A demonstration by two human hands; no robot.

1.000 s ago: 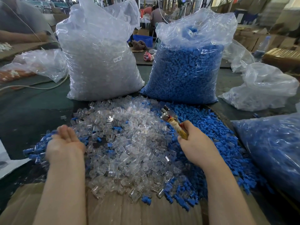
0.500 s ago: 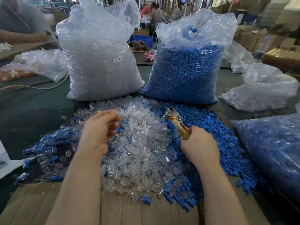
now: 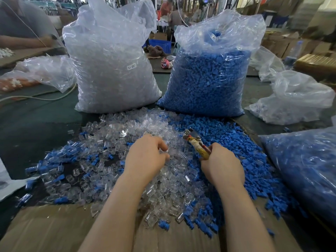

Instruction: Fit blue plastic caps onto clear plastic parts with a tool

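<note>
Reaching: left hand (image 3: 145, 157) dips into the clear parts pile (image 3: 127, 151), fingers curled; whether they pinch a piece, cannot tell.
Tool: right hand (image 3: 222, 167) holds its grip closed round the pliers-like tool (image 3: 195, 142), head raised.
Caps: blue caps (image 3: 245, 151) heaped just right.
Next: likely lift one clear part, bring a cap.
Room: two full bags (image 3: 112, 70) wall the far side; bare cardboard (image 3: 45, 228) lies near.

Two tall sacks, one of clear plastic parts (image 3: 112, 70) and one of blue caps (image 3: 207, 79), wall off the far side of the table (image 3: 36, 128), a narrow gap between them. Loose heaps cover the cardboard sheet's (image 3: 45, 231) middle; another blue-filled bag (image 3: 305, 170) blocks the right edge. Bare green surface lies open at left.
</note>
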